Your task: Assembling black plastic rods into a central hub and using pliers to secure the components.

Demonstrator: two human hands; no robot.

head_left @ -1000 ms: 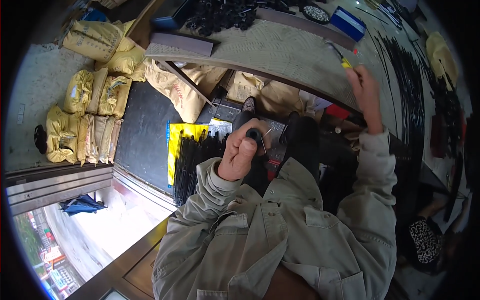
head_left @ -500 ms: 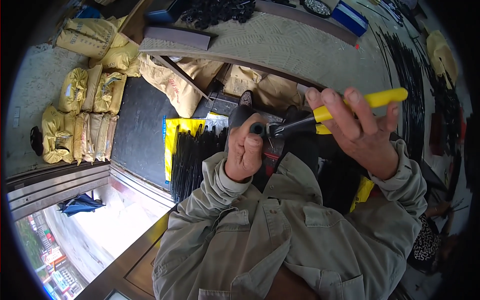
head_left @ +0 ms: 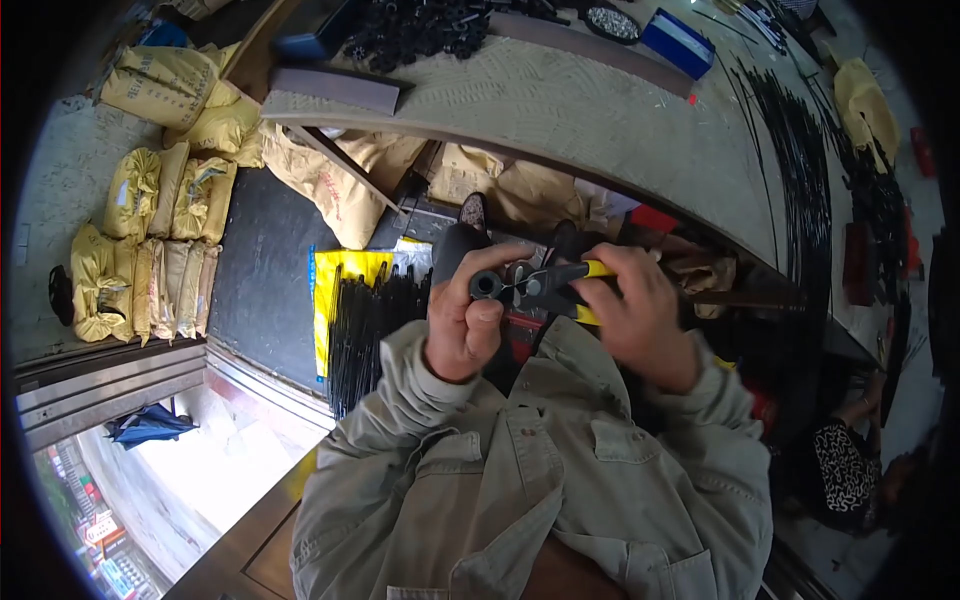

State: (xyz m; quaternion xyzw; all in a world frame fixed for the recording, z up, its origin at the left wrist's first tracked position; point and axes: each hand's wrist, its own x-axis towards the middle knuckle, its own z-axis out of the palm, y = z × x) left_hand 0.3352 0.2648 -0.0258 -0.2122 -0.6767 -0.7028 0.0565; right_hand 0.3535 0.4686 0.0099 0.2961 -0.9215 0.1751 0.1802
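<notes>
Your left hand [head_left: 464,325] curls closed around the black tube [head_left: 486,286], just left of the pliers [head_left: 545,286]; it looks light and stiff, so grip its sides. Your right hand's [head_left: 640,315] fingers wrap the heavier-looking pliers' yellow handles [head_left: 598,268].

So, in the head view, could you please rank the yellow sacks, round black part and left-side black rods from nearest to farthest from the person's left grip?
1. Round black part: held in the left grip.
2. Black rods: to that grip's left.
3. Yellow sacks: stacked at far left.
</notes>
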